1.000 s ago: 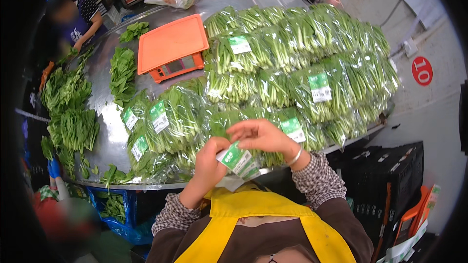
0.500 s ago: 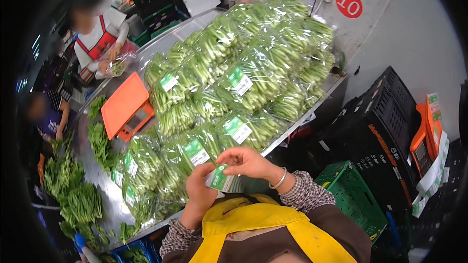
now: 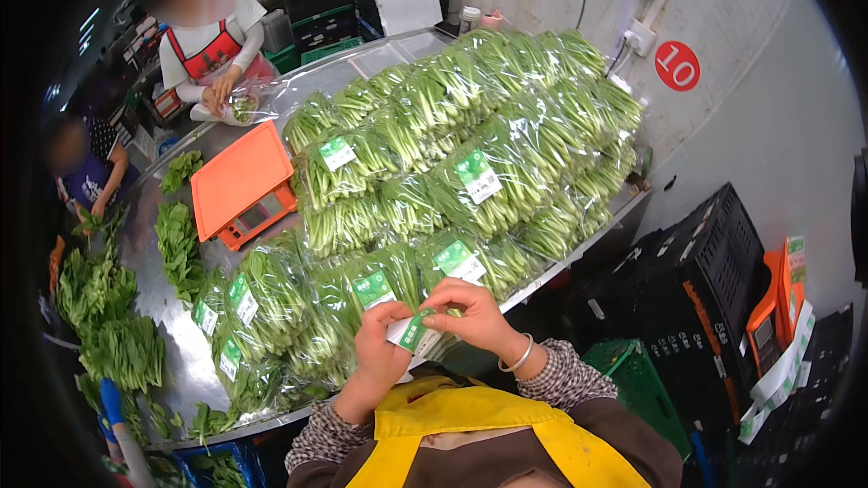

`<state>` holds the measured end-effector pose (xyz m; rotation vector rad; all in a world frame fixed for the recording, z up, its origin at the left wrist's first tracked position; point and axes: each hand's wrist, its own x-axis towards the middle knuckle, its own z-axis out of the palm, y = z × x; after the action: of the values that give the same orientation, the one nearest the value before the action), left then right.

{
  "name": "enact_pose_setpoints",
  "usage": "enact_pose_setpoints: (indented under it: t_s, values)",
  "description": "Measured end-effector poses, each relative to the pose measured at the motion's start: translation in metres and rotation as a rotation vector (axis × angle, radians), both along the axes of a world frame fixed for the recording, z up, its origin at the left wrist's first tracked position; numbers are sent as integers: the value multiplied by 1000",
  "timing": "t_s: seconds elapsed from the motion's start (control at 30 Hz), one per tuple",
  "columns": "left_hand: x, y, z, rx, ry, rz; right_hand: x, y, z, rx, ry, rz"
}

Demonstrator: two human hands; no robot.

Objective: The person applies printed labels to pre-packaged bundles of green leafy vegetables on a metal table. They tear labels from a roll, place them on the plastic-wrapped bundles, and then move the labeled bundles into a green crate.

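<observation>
Close in front of my yellow apron, a green and white sticker label [image 3: 413, 333] is held between both hands. My left hand [image 3: 380, 357] grips its left side, fingers closed. At its upper right edge my right hand [image 3: 475, 316] pinches with thumb and forefinger; a bracelet circles that wrist. Just beyond my hands, clear bags of leafy greens [image 3: 533, 145] lie stacked in rows on the metal table [image 3: 194, 352]. Several bags carry similar labels, such as the label on one bag [image 3: 477, 176].
An orange scale [image 3: 240, 183] stands left of the bags, near loose greens [image 3: 127, 352]. Across the table a person in a red apron [image 3: 212, 54] handles a bag. Black crates [image 3: 696, 307], a green crate [image 3: 633, 380] and an orange label dispenser [image 3: 773, 307] are at right.
My view has shifted, so the table and bags sit slightly lower in it. Both hands stay on the label, its angle slightly changed. The person opposite still handles a bag.
</observation>
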<state>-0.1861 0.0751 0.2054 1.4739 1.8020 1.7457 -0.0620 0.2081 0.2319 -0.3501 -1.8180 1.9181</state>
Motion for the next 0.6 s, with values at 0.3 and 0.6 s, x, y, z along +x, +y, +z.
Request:
enact_pose_setpoints:
  t_s: [0.3, 0.6]
  values:
    - [-54, 0, -1, -202, -93, 190, -79, 77, 58, -59, 171, -312]
    - [-91, -7, -2, -144, 184, 195, -215, 316, 54, 1185, -328, -643]
